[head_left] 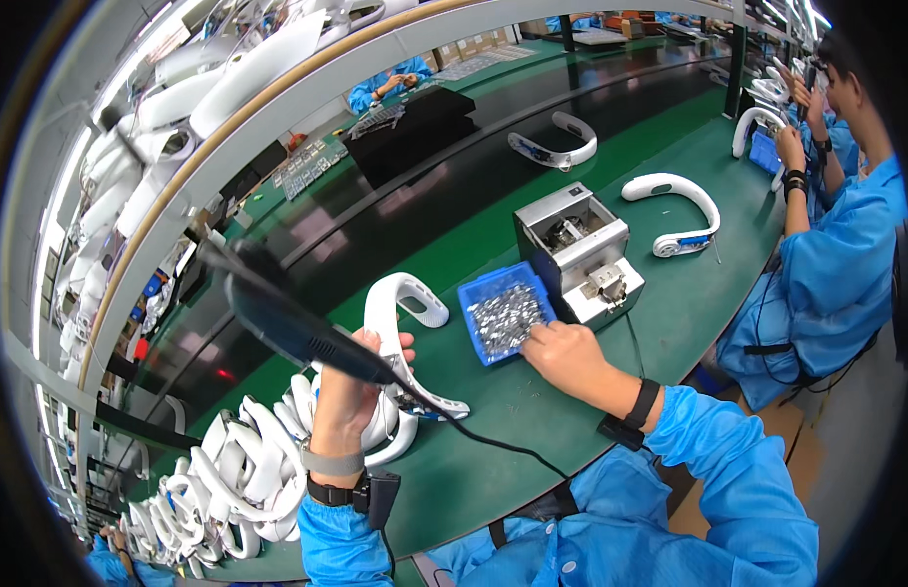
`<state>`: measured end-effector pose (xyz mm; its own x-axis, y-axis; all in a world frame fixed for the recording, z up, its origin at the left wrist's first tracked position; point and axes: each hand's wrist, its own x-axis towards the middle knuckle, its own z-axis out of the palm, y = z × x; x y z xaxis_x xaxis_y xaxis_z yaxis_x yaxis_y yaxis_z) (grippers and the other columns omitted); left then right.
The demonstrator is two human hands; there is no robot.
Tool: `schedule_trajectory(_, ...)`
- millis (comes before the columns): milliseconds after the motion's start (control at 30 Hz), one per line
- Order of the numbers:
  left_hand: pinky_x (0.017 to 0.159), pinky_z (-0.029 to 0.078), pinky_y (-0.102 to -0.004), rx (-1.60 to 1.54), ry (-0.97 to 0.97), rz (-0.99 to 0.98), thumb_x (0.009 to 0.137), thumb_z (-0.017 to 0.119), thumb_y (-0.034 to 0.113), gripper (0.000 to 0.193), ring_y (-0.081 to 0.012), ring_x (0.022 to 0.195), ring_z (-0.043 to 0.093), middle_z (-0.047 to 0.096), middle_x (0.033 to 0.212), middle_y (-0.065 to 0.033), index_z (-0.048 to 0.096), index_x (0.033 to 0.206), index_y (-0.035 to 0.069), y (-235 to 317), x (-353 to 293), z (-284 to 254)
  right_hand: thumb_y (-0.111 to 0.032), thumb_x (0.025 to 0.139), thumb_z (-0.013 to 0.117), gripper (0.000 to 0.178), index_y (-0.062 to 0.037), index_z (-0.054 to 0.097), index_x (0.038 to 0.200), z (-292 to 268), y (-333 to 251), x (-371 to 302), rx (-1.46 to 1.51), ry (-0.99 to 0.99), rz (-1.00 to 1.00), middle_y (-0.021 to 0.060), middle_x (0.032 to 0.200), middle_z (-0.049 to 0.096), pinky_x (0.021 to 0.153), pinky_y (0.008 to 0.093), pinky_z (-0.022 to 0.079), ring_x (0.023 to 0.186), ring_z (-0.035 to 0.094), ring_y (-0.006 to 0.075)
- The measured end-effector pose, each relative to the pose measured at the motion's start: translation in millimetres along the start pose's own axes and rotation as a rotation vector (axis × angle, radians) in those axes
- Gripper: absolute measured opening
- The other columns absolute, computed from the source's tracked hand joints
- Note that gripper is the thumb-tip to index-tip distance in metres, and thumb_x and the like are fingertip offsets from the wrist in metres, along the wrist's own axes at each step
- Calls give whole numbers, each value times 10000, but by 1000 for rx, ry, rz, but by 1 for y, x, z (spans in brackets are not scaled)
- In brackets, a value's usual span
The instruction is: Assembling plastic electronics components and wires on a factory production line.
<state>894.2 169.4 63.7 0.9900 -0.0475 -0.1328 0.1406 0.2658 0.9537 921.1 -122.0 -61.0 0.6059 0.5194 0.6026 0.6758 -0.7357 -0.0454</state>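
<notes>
My blue sleeves fill the bottom of the view, and above them my left hand [348,391] is wrapped tight around a white U-shaped neckband housing [403,338], thumb and fingers pressing it upright on the green bench [532,430]. A dark, blurred tool [288,318] with a black cable crosses in front of that hand; I cannot tell what holds it. My right hand [564,354] reaches into the blue tray [503,315], fingertips curled down among the small silvery parts [503,321]; I cannot tell whether they pinch 1 yet. The housing looks like a light, stiff, smooth plastic shell, best gripped at its thick curved arm. The metal parts look tiny and slippery, needing a fingertip pinch. I count 1 tray, 1 grey metal feeder box [578,249] just beside it, 2 more housings lying farther up the bench, and a pile [229,479] too tangled to count at my left.
</notes>
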Motion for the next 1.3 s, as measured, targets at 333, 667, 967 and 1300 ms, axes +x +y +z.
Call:
schedule_trajectory(333, 792, 594, -356, -220, 38, 118, 930, 579, 98, 244, -243, 914, 711, 697, 1075, -208, 610, 1117, -56, -16, -27, -5, -164, 809, 717, 60, -129, 673, 829, -23, -38, -3, 396, -228, 158, 32, 821, 586, 595, 404, 518, 773, 651, 255)
schedule_trajectory(667, 787, 577, -301, -221, 56, 120, 961, 568, 91, 248, -188, 896, 705, 708, 1035, -153, 609, 1157, -55, -27, -55, 5, -139, 800, 713, 26, -119, 696, 803, -33, -53, 22, 322, -159, 194, 30, 791, 634, 587, 385, 526, 662, 656, 249)
schedule_trajectory(967, 844, 577, -329, -174, 76, 100, 966, 589, 123, 229, -230, 956, 704, 699, 1076, -176, 618, 1124, -41, -30, -60, 5, 57, 784, 590, 75, 22, 637, 831, -106, -103, 29, 960, 383, 167, 107, 707, 661, 512, 253, 491, 553, 619, 161)
schedule_trajectory(1300, 632, 526, -200, -135, 47, 155, 976, 565, 69, 308, -54, 723, 642, 705, 921, -42, 567, 1270, -24, -34, -53, 17, -88, 893, 623, 737, 33, 253, 1519, -102, -140, 125, 1328, 180, 219, 183, 1449, 423, 1133, 365, 294, 1351, 412, 233)
